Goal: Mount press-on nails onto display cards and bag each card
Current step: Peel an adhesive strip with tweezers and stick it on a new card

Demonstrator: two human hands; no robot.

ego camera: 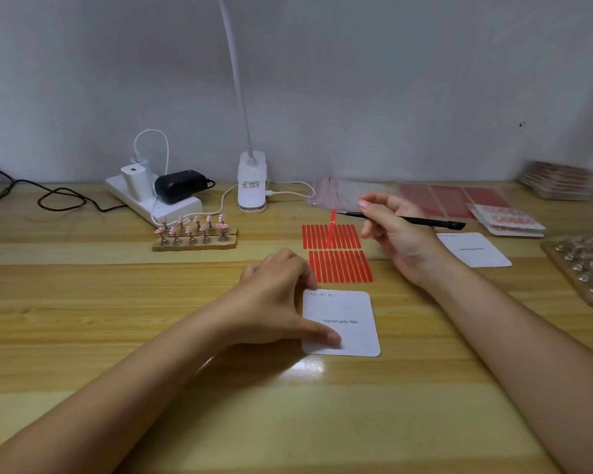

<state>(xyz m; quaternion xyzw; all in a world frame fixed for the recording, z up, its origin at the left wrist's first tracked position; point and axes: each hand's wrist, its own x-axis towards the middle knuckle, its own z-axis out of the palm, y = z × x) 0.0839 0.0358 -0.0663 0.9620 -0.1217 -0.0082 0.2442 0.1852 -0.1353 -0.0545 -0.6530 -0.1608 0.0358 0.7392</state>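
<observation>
A white display card printed "Handmade Nail" lies in front of me. My left hand rests on its left edge, thumb pressing the lower left corner. Just beyond it lies a sheet of red adhesive strips in two rows. My right hand grips black tweezers, whose tip holds one red strip lifted above the sheet. Pink press-on nails stand on pegs in a wooden holder to the left.
A second card lies right of my right hand. Clear bags, red sheets and finished cards sit at the back right. A wooden stand with metal pegs is far right. A clip lamp and power strip stand behind.
</observation>
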